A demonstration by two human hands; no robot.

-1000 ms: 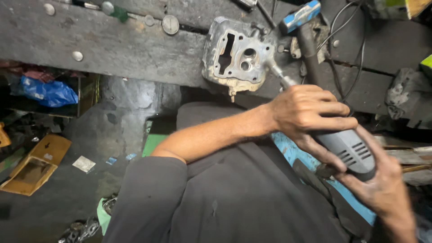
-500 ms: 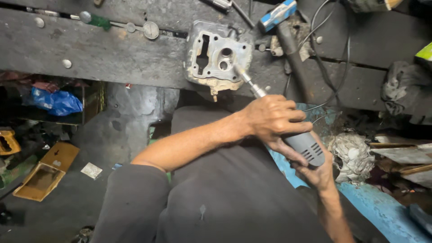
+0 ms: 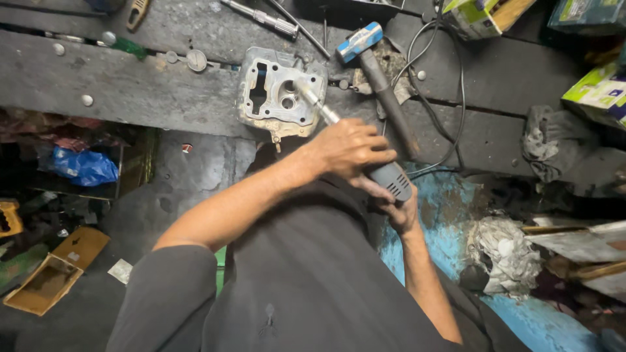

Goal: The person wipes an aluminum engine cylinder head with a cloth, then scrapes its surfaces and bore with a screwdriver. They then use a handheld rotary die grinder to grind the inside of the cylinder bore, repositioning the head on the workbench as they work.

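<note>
Nearest the camera, the person's dark-clothed lap fills the lower frame, and both forearms rise from it toward the bench. The right hand (image 3: 399, 212) sits lower, its fingers wrapped from beneath round the rear of a grey die grinder (image 3: 389, 179); the wrist is bent upward and the forearm runs down to the lower right. The left hand (image 3: 349, 148) lies over the front of the tool body, fingers curled shut upon it, knuckles uppermost, with the left forearm stretching back diagonally to the lower left. Both hands are thus clamped on the grinder.

From the left hand the tool's slim metal shaft (image 3: 313, 101) extends up and left, its tip entering a round port of an aluminium cylinder head (image 3: 280, 94). That casting rests flat on the front edge of a worn wooden workbench (image 3: 117, 85), slightly overhanging it.

Just beside the casting, to its right, lies a hammer (image 3: 385, 91) with a blue-and-white head, handle pointing toward the hands. A black cable (image 3: 450, 98) loops across the boards behind it.

To the left, under the bench, a blue plastic bag (image 3: 81, 166) is visible; an open yellow tray (image 3: 52, 270) lies on the floor, contents unclear. Cardboard boxes (image 3: 596, 88) stand at the far right; their contents cannot be seen.
</note>
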